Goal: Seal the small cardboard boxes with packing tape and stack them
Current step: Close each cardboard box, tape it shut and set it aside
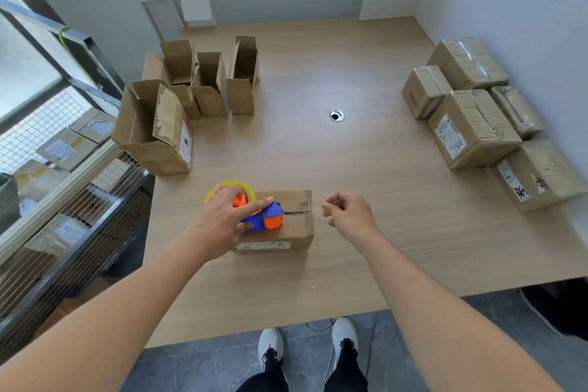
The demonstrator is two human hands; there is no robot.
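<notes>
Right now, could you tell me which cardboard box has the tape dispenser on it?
The closed box nearest the person, between both hands, carries the tape dispenser; the left-side boxes are open.

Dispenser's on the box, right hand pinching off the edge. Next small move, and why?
Probably draw the dispenser leftward along the seam: the left hand grips it on the box, the seam looks untaped, and the right hand seems to pinch a tape end.

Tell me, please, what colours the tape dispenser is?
Blue and orange tape dispenser, head view.
</notes>
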